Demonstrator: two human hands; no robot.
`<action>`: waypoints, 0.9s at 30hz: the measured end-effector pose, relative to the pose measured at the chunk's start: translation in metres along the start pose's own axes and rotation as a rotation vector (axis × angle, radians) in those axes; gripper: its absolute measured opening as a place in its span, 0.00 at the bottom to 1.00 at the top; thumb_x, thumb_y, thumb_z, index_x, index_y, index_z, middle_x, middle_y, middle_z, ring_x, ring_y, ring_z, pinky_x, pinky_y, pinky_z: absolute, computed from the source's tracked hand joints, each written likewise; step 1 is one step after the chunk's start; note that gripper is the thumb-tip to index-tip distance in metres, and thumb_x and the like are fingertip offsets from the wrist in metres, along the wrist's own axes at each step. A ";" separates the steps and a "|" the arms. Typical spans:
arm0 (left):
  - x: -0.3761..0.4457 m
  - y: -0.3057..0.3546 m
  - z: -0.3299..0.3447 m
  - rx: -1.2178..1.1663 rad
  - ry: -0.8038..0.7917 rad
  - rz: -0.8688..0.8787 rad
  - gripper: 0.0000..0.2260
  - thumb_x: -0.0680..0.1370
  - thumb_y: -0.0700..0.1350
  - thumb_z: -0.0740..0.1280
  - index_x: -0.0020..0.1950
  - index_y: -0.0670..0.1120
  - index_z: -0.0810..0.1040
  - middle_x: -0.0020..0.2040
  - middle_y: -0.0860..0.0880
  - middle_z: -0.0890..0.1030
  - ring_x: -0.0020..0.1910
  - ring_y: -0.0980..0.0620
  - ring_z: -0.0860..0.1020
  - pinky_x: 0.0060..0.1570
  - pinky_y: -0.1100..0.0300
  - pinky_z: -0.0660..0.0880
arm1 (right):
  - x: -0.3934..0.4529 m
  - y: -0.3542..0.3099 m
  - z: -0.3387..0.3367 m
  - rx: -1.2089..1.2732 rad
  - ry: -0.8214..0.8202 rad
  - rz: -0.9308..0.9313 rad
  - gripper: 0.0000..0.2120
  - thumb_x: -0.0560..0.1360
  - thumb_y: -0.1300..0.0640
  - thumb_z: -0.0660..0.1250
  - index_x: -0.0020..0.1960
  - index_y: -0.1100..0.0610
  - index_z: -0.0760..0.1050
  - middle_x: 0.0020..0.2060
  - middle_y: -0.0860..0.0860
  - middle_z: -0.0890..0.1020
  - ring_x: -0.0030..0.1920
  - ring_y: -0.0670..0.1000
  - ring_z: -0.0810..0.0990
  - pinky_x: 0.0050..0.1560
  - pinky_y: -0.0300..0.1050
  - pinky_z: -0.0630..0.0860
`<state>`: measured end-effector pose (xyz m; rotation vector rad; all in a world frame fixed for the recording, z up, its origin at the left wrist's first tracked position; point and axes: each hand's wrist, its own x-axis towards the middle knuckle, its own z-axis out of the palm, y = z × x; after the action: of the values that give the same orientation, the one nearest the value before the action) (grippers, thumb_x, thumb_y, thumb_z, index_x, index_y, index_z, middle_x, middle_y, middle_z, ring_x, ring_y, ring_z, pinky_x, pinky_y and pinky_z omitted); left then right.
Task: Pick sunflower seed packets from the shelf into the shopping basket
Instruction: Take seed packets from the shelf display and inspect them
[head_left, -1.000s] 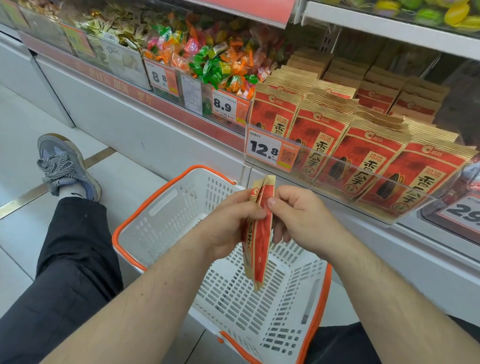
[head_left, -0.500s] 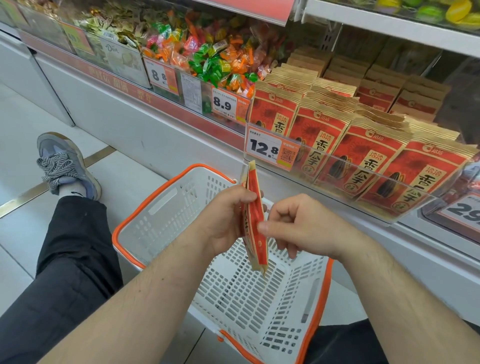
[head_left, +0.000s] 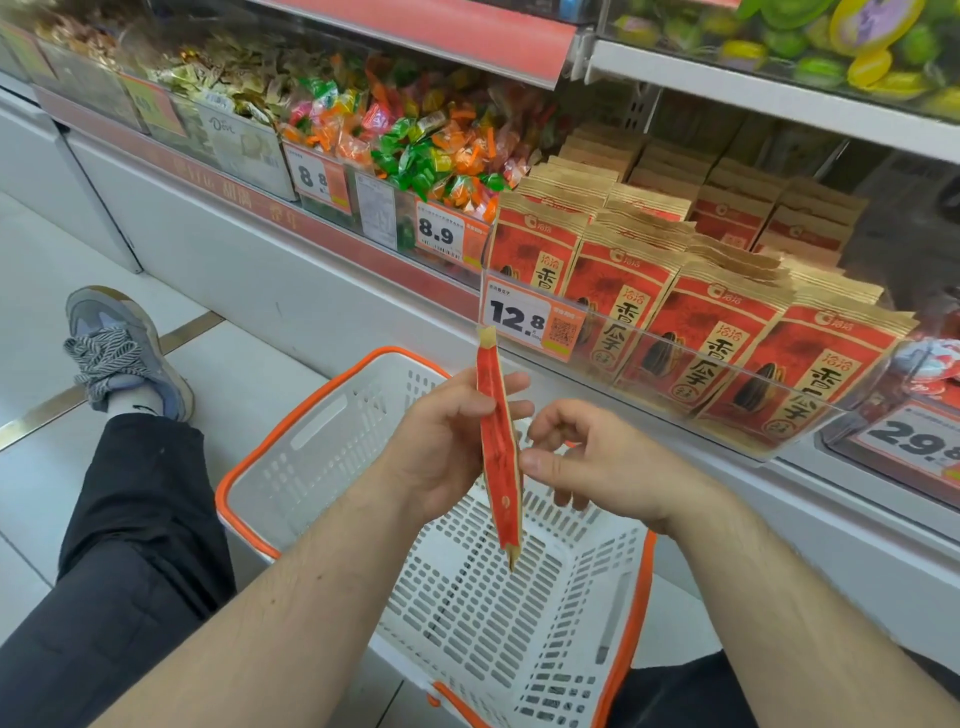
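L hand (head_left: 441, 457) grips seed packet (head_left: 500, 462) edge-on over basket (head_left: 291, 447); R hand (head_left: 597, 462) loosely curled, thumb touching it.

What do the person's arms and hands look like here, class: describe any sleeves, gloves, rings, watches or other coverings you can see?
Both arms are bare from the bottom edge of the picture to the wrist, with fine hair and no sleeve in view. The left hand and the right hand wear no gloves. No ring, watch or band shows on either. The nails that show are short and unpainted.
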<state>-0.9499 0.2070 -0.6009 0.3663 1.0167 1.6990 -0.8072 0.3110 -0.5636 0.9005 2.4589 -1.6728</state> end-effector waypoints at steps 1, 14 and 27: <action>0.000 0.001 0.004 -0.027 -0.040 -0.019 0.27 0.63 0.42 0.63 0.61 0.37 0.79 0.56 0.40 0.79 0.51 0.44 0.79 0.54 0.45 0.75 | 0.001 0.001 0.000 0.060 0.011 0.024 0.27 0.64 0.43 0.74 0.57 0.54 0.73 0.46 0.50 0.82 0.32 0.46 0.80 0.33 0.39 0.74; 0.016 0.059 0.087 0.735 0.065 0.546 0.18 0.83 0.54 0.59 0.42 0.45 0.80 0.39 0.51 0.84 0.39 0.51 0.82 0.43 0.54 0.78 | -0.043 -0.041 -0.047 0.338 0.417 -0.051 0.09 0.76 0.57 0.72 0.55 0.56 0.77 0.38 0.56 0.84 0.28 0.52 0.80 0.26 0.43 0.73; 0.088 0.123 0.175 1.468 -0.099 0.606 0.11 0.78 0.43 0.62 0.56 0.56 0.80 0.49 0.55 0.80 0.46 0.51 0.76 0.52 0.56 0.72 | -0.081 -0.074 -0.170 0.236 1.040 -0.387 0.09 0.76 0.66 0.70 0.45 0.53 0.76 0.34 0.49 0.84 0.33 0.51 0.84 0.36 0.44 0.83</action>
<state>-0.9424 0.3557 -0.4240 1.7984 2.0808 1.0556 -0.7271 0.4030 -0.4022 1.7857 3.2585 -1.9644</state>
